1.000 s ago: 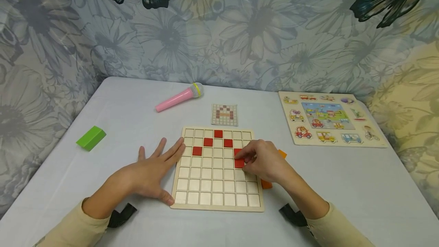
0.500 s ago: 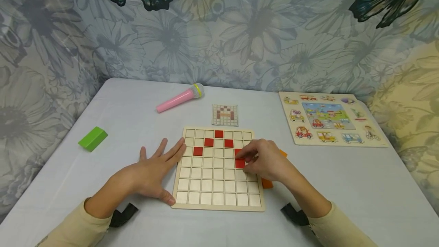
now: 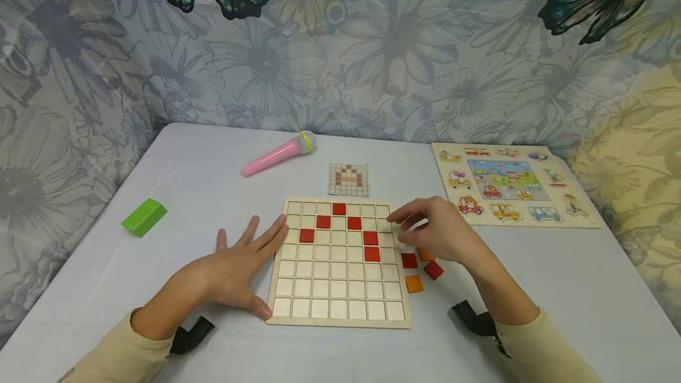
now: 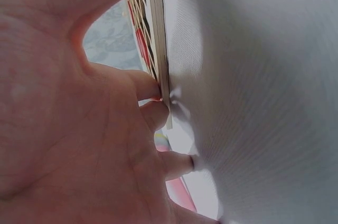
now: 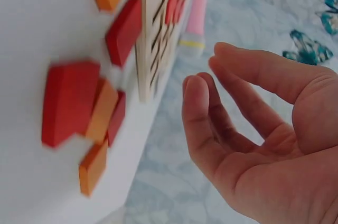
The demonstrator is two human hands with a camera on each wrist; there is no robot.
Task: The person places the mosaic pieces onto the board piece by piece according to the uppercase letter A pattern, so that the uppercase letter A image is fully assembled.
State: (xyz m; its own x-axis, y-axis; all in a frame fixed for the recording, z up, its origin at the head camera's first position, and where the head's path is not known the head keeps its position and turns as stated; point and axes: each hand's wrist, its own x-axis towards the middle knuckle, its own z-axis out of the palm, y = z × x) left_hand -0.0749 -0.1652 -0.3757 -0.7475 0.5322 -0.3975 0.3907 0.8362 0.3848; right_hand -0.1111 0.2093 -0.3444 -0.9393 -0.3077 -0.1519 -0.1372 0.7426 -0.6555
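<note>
A wooden grid board (image 3: 337, 322) lies flat in front of me, with several red square tiles (image 3: 372, 254) set in its cells. My left hand (image 3: 229, 268) has its fingers spread, and its fingertips and thumb touch the board's left edge. In the left wrist view, the palm is seen beside the board's side (image 4: 158, 34). Just off the board's upper right edge, my right hand (image 3: 438, 229) hovers with relaxed, bent fingers, a gap between thumb and fingertips and nothing held. Below it lie loose tiles, among them a red tile (image 5: 71, 102) and an orange tile (image 3: 414, 283).
A small pattern card (image 3: 348, 179) lies behind the board, and a pink toy microphone (image 3: 276, 155) behind it to the left. A green block (image 3: 144, 217) sits far left. At the back right is a wooden picture puzzle board (image 3: 505, 185). A flowered cloth hangs behind.
My right hand has let go of the red tile in the right part of the grid and moved up and right, uncovering the loose tiles. My left hand has stayed in place.
</note>
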